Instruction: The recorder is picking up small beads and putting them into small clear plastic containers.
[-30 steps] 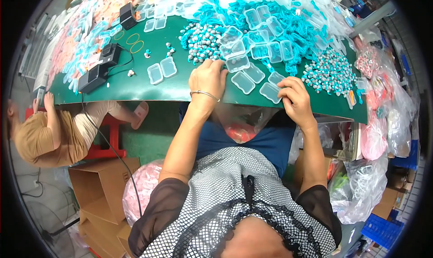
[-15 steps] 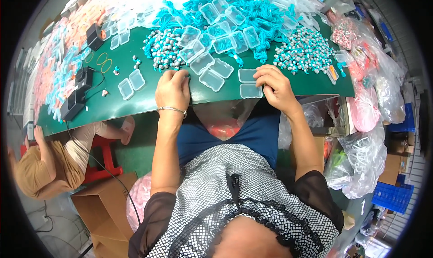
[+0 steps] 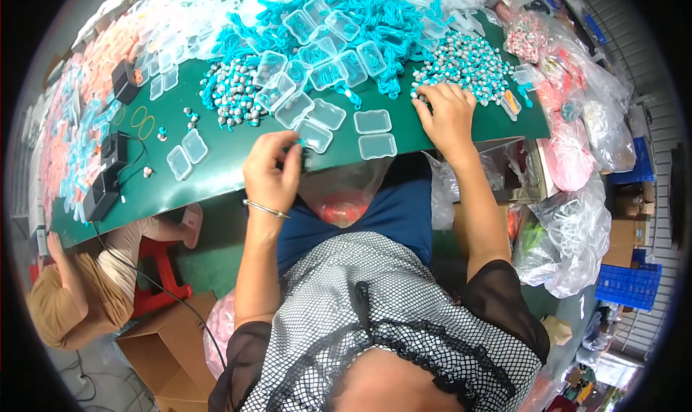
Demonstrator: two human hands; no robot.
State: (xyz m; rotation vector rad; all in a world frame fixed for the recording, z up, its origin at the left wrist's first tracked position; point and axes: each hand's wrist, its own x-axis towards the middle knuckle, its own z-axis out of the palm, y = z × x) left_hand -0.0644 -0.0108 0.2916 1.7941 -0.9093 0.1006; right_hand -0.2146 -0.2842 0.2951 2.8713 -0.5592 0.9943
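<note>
My left hand is raised near the table's front edge, thumb and fingers pinched on a small teal piece, partly hidden by the fingertips. My right hand reaches to the near edge of a heap of small grey-and-teal pieces, its thumb apart from the loosely bent fingers; nothing shows in it. Between my hands an opened clear plastic case lies flat. More open clear cases sit beside my left hand. A second heap of grey-and-teal pieces is beyond it.
Teal cords are piled at the back of the green table, with clear cases on top. Black boxes, rubber bands and another open case lie left. A person sits at left. Plastic bags hang right.
My right hand has left the open case and moved to the right-hand heap. My left hand has come nearer to me, a teal piece now showing in its fingers. The view has shifted slightly.
</note>
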